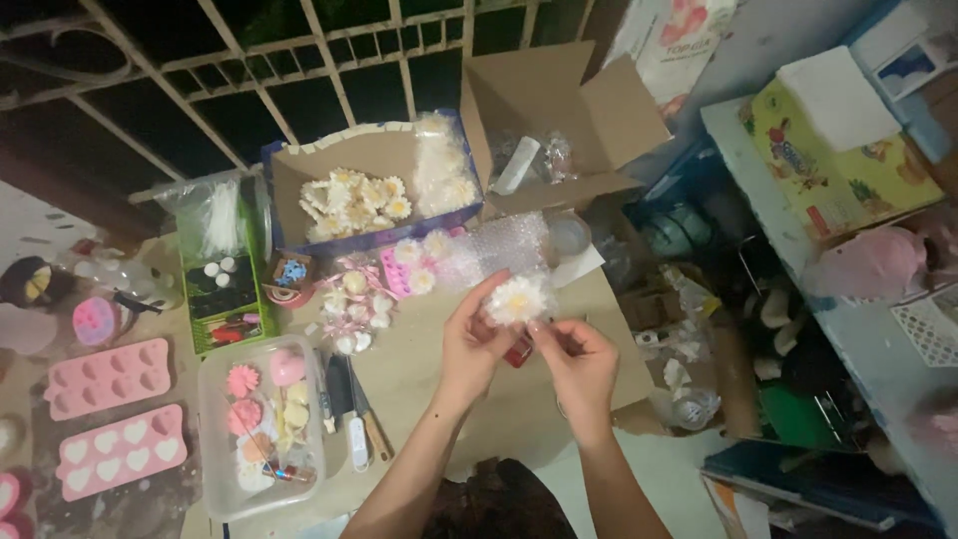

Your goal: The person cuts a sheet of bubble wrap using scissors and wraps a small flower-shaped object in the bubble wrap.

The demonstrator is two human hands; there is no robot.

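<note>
Both hands' fingers (479, 304) pinch the white flower (517, 298) between them.

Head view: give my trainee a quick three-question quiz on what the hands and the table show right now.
1. True or false: both hands hold the white daisy-shaped flower above the table.
2. What colour are the two heart moulds at the table's left edge? A green, B pink, C blue.
3. What fills the open cardboard box behind the work area?

Key:
1. True; the left hand and the right hand both pinch it.
2. B.
3. More white daisy-shaped flowers.
</note>
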